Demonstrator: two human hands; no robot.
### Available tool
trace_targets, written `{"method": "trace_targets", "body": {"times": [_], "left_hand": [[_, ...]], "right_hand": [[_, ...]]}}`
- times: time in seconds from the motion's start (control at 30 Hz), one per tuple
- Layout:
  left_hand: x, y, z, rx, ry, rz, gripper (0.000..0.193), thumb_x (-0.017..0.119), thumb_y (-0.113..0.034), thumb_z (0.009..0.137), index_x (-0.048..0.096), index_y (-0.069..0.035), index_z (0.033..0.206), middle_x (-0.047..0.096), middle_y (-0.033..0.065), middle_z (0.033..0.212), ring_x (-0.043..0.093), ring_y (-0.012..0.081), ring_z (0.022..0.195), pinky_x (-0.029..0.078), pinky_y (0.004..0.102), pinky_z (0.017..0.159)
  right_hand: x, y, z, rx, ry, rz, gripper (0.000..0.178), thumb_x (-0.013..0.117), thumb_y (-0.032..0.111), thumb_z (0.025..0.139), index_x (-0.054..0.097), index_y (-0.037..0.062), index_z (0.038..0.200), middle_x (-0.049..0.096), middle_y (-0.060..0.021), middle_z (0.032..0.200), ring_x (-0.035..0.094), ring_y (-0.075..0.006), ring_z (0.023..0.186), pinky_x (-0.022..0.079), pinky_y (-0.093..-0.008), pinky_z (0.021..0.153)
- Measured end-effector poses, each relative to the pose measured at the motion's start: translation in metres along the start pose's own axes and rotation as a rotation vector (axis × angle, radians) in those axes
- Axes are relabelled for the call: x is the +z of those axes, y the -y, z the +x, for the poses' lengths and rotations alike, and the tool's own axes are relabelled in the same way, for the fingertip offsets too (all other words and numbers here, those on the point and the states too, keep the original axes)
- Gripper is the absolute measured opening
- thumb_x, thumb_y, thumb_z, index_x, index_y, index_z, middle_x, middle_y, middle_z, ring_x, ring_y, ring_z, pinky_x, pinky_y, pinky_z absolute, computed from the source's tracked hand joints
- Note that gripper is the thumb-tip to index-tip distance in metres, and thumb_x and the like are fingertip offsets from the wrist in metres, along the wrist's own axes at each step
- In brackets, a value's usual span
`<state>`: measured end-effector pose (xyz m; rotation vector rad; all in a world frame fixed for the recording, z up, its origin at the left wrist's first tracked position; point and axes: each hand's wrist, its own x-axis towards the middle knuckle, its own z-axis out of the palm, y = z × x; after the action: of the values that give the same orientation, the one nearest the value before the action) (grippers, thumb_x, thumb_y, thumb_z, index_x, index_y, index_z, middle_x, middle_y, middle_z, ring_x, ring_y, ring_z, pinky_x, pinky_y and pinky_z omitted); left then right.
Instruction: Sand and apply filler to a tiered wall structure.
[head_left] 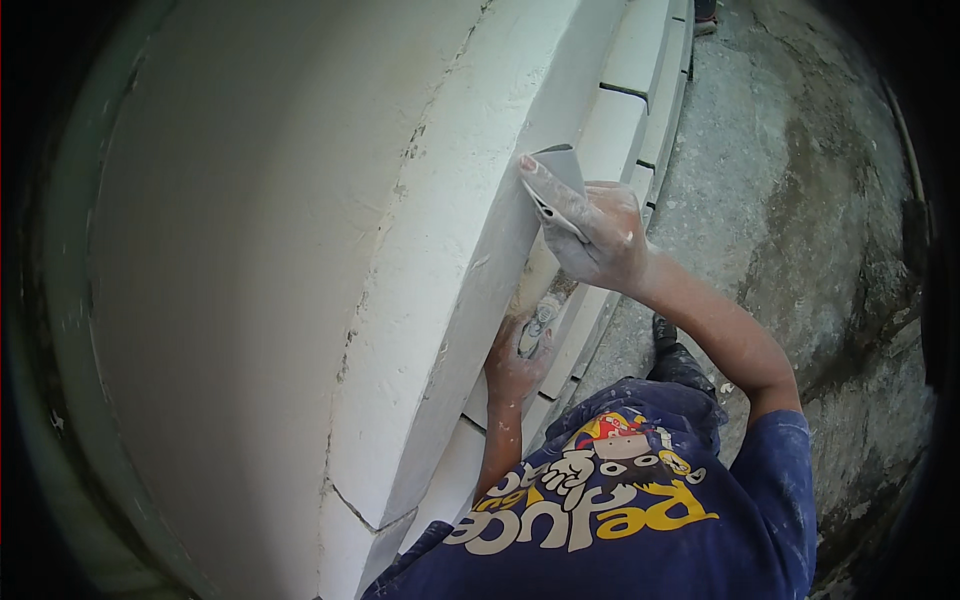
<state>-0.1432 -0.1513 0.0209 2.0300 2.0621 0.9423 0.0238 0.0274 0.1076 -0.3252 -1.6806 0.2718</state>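
Note:
My right hand [605, 235], dusted white, is closed around a folded grey sheet [564, 168] that looks like sandpaper. The thumb lies along the sheet, which meets the narrow side face of a white plastered ledge [440, 250]. Lower down, beneath that ledge, my left hand [515, 365] is close to the white blocks. A grey-white patch or lump [538, 328] shows at its fingers; whether this is held or smeared on the skin is unclear. The left fingers are partly hidden.
A broad pale wall surface [230, 270] fills the left side. White stepped blocks [612, 125] with dark gaps run below the ledge. Rough, stained concrete ground [760, 200] spreads to the right. A dark shoe [664, 332] stands on it. Another person's foot [705, 20] appears at the top.

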Motion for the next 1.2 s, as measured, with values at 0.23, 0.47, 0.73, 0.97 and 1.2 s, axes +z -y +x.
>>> {"method": "trace_targets", "body": {"times": [0.23, 0.47, 0.73, 0.97, 1.2], "left_hand": [[0.003, -0.004, 0.002, -0.063, 0.017, -0.03, 0.028, 0.077, -0.016, 0.078, 0.067, -0.001, 0.101, 0.068, 0.0184, 0.094, 0.067, 0.0381, 0.085, 0.054, 0.0432, 0.075], [0.004, 0.004, -0.005, -0.037, -0.071, -0.018, 0.03, 0.079, -0.015, 0.075, 0.067, -0.002, 0.099, 0.068, 0.0189, 0.09, 0.067, 0.0388, 0.08, 0.054, 0.0438, 0.072], [0.004, 0.017, -0.02, -0.03, -0.096, 0.138, 0.03, 0.08, -0.015, 0.073, 0.067, 0.0, 0.095, 0.069, 0.0187, 0.085, 0.068, 0.0372, 0.076, 0.054, 0.0446, 0.07], [0.006, 0.01, -0.019, -0.068, -0.123, 0.146, 0.033, 0.081, -0.016, 0.071, 0.068, 0.0, 0.097, 0.07, 0.0182, 0.086, 0.07, 0.0353, 0.075, 0.057, 0.0425, 0.07], [0.004, 0.013, -0.022, -0.075, -0.132, 0.163, 0.033, 0.08, -0.014, 0.071, 0.068, 0.0, 0.098, 0.071, 0.0193, 0.09, 0.071, 0.0364, 0.078, 0.057, 0.0431, 0.073]], "right_hand": [[-0.029, -0.086, 0.026, 0.33, -0.224, -0.157, 0.05, 0.06, 0.002, 0.092, 0.055, 0.0095, 0.141, 0.069, -0.0174, 0.071, 0.06, -0.0148, 0.048, 0.049, -0.0302, 0.048], [-0.032, -0.088, 0.027, -0.033, 0.006, -0.033, 0.058, 0.06, -0.003, 0.088, 0.049, 0.0047, 0.145, 0.072, -0.0093, 0.08, 0.058, -0.0217, 0.049, 0.05, -0.0314, 0.051], [-0.028, -0.07, 0.017, -0.145, 0.122, 0.07, 0.084, 0.071, 0.002, 0.069, 0.046, 0.0144, 0.148, 0.073, -0.0058, 0.08, 0.061, -0.0186, 0.05, 0.056, -0.0347, 0.053], [-0.053, -0.128, 0.042, 0.315, -0.139, 0.0, 0.06, 0.064, 0.001, 0.087, 0.045, -0.0004, 0.144, 0.075, -0.0098, 0.095, 0.057, -0.019, 0.046, 0.051, -0.0238, 0.046], [-0.062, -0.156, 0.044, -0.166, 0.143, -0.144, 0.062, 0.068, 0.007, 0.086, 0.054, 0.0299, 0.141, 0.06, -0.0005, 0.063, 0.062, -0.0129, 0.055, 0.056, -0.0283, 0.054]]}}
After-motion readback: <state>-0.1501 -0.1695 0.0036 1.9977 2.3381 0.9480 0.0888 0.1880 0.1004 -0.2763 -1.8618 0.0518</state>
